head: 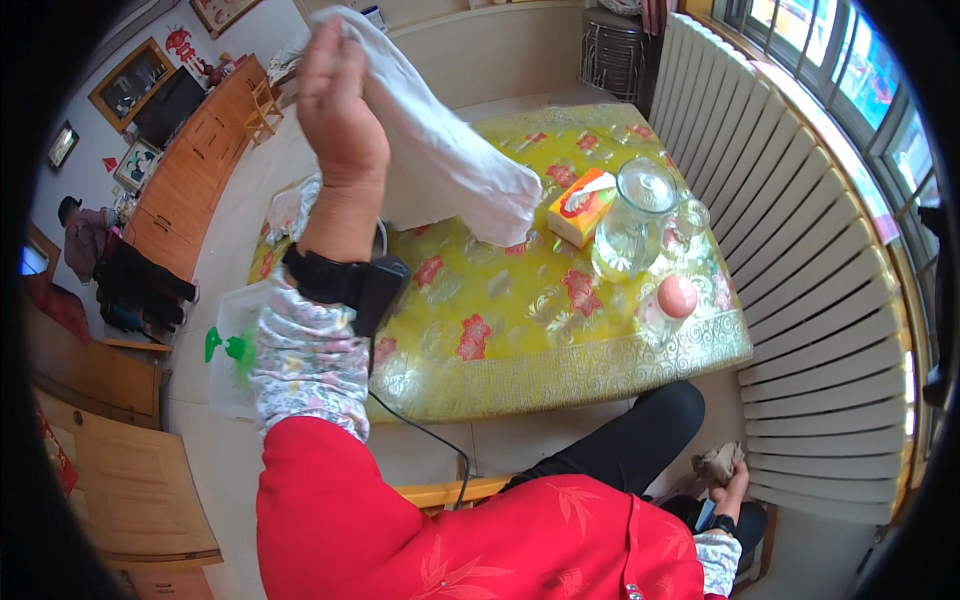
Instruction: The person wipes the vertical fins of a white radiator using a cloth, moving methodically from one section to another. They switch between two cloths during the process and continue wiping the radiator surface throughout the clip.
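My left hand is raised at the upper left with its fingers up, shut on a white cloth. The cloth hangs to the right above the table, its lower end over the floral cover. Low at the right, beside the radiator, my right hand is shut on a crumpled beige cloth. On the yellow-green floral table cover stand an orange tissue pack, a clear glass pitcher, a small glass and a clear container with a pink lid.
A white radiator lines the right side. Left of the table is a translucent bin with green parts. A patterned cloth lies at the table's far-left edge. A black cable hangs beside my left arm. Another person is by the wooden cabinet.
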### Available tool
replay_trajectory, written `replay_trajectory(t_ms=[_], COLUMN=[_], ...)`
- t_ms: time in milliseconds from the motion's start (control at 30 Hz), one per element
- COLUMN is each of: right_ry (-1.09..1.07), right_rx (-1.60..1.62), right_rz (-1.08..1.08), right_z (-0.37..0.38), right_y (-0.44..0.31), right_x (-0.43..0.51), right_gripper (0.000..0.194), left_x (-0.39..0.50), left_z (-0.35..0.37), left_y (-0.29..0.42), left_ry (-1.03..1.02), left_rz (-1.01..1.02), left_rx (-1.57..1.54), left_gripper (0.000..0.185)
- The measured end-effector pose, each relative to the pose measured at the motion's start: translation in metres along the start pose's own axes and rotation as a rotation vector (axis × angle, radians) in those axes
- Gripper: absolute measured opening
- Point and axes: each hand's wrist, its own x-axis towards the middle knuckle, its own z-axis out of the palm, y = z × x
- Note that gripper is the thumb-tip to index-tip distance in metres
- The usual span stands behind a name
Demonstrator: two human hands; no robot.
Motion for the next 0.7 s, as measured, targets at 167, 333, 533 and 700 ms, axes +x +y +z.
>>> replay_trajectory(t_ms=[167, 333, 533, 700], right_ry=[-0.063, -0.098, -0.082, -0.064], right_rx=[0.079, 0.071, 0.070, 0.077], right_rz=[-0.002, 0.005, 0.015, -0.002], right_z=[0.004, -0.001, -0.006, -0.006], right_y=[0.001, 0.000, -0.001, 0.002], right_x=[0.001, 0.002, -0.002, -0.004], right_gripper=[0.030, 0.035, 0.034, 0.031], left_x=[-0.019, -0.170, -0.277, -0.230], left_z=[0.017, 0.012, -0.060, -0.120], left_y=[0.040, 0.016, -0.070, -0.170], left_ry=[-0.103, -0.806, -1.111, -0.577], left_rz=[-0.168, -0.546, -0.754, -0.437], left_rx=[-0.217, 0.069, 0.647, 1.158], left_gripper=[0.025, 0.016, 0.018, 0.036])
